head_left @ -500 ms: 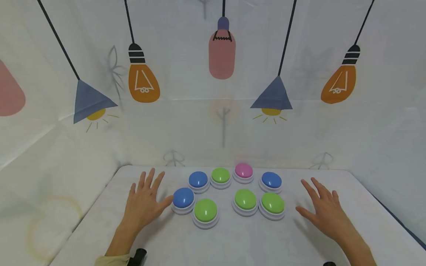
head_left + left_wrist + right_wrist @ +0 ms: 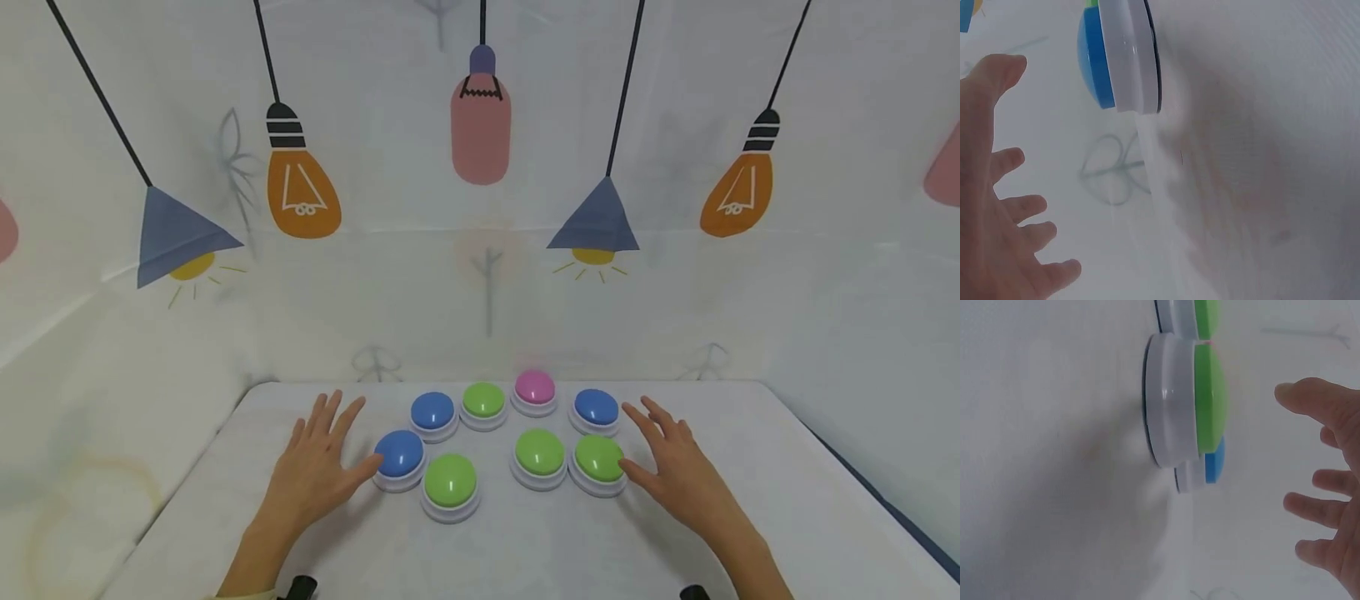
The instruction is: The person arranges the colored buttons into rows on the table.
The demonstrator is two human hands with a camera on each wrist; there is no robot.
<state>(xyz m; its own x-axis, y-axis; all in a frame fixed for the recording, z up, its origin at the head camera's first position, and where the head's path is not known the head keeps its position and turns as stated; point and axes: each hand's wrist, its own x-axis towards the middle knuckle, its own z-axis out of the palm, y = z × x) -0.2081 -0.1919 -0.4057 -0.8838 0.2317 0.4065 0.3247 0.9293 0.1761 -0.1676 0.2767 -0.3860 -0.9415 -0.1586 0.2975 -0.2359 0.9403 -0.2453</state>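
The background is formed by a pale sheet (image 2: 405, 292) printed with orange bulbs (image 2: 304, 192) and blue lampshades (image 2: 592, 218), in front of which a white tabletop (image 2: 540, 550) is placed. On the left are set a far-left blue button (image 2: 432, 410), a near-left blue button (image 2: 400, 452) and a near-left green button (image 2: 450, 481). At the far middle are set a far green button (image 2: 483, 400) and a pink button (image 2: 536, 387); on the right, a right blue button (image 2: 597, 407), with a middle green button (image 2: 539, 452) and a right green button (image 2: 598, 459) nearer.

The left hand (image 2: 318, 471) is held with fingers spread, just left of the near-left blue button; its thumb is held apart from the cap. The right hand (image 2: 681, 477) is likewise spread, just beside the right green button, its thumb apart from that cap. Nothing is gripped by either.

The buttons are judged light, rigid plastic, with smooth, perhaps slippery caps that may give when pressed; a firmer hold is probably found around the base walls (image 2: 450, 515).
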